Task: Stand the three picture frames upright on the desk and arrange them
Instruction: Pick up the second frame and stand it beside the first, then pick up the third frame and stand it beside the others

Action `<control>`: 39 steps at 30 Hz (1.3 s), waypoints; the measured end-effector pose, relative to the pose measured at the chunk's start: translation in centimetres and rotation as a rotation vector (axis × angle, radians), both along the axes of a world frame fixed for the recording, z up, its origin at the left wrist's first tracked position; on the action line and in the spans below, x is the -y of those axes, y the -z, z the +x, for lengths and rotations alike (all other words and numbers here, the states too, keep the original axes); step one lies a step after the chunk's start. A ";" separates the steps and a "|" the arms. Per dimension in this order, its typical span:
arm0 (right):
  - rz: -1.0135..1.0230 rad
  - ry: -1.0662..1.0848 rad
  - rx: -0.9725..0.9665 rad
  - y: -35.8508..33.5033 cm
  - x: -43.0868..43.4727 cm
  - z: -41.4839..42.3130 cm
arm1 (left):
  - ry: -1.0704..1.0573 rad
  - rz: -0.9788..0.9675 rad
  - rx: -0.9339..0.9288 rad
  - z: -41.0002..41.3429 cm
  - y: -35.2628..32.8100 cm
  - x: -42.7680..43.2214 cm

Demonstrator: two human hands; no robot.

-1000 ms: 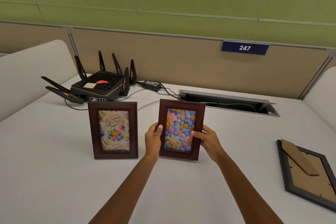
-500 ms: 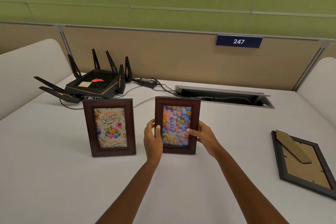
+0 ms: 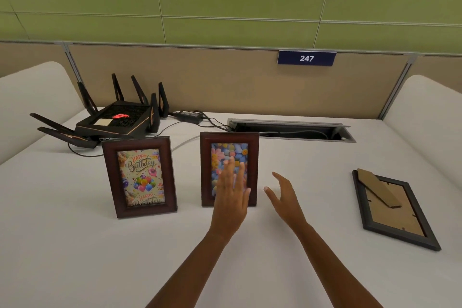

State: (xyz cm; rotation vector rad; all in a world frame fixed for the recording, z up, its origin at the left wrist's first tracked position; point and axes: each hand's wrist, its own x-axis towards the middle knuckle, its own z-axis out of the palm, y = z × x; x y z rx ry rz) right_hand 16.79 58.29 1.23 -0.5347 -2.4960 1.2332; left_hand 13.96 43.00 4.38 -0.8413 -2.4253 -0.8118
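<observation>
The white desk (image 3: 75,245) carries a router (image 3: 117,121) at the far left. Two brown frames stand upright side by side in the middle: the birthday frame (image 3: 140,176) on the left and the flower frame (image 3: 228,147) right of it, both facing the person for display. The black frame (image 3: 395,210) lies face down at the right, stand uppermost, not yet raised. The left hand (image 3: 231,197) and right hand (image 3: 285,197) hover spread and empty by the flower frame.

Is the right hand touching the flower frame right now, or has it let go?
Apart. The head view shows bare desk between the open right hand and the flower frame's right edge.
</observation>
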 end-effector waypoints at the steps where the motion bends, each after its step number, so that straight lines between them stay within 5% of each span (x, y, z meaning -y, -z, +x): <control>1: 0.075 0.007 0.027 0.4 -0.5 0.5 | 0.028 -0.039 -0.024 0.3 0.2 -0.4; 7: 0.509 0.050 0.223 1.3 -3.1 4.1 | 0.196 -0.142 -0.001 2.0 1.5 -4.0; 12: 0.650 0.106 0.328 1.4 -6.0 7.2 | 0.280 -0.304 0.303 3.3 2.7 -7.6; 23: 0.633 0.386 0.458 1.0 -12.5 13.9 | 0.423 -0.523 0.529 6.1 3.9 -14.6; 39: 0.233 0.676 0.359 0.2 -18.2 18.7 | 0.544 -0.430 0.771 10.2 3.6 -22.7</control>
